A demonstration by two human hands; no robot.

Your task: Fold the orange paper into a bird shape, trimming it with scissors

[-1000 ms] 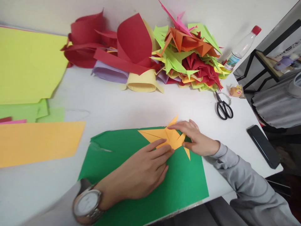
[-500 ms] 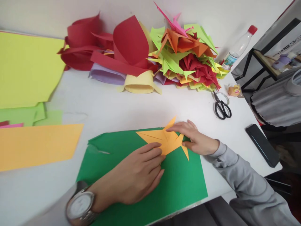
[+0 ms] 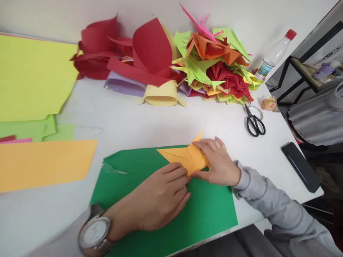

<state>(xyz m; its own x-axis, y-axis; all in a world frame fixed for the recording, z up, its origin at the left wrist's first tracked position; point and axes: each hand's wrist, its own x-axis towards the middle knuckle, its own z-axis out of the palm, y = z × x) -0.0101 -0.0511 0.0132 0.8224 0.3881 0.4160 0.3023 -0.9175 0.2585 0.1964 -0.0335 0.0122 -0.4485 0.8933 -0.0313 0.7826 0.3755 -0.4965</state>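
A half-folded orange paper figure lies on a green sheet near the table's front edge. My left hand, a watch on its wrist, lies flat with its fingertips pressing the figure's lower left edge. My right hand covers the figure's right side, thumb and fingers pinching a folded flap down against it. The figure's right points are hidden under that hand.
A pile of folded paper figures and curled red, purple and yellow sheets lies at the back. Yellow-green and orange sheets lie left. Scissors, a bottle and a black phone are right.
My right hand has slid left and down over the figure's right side, folding its lower right point under. My left hand has barely shifted.
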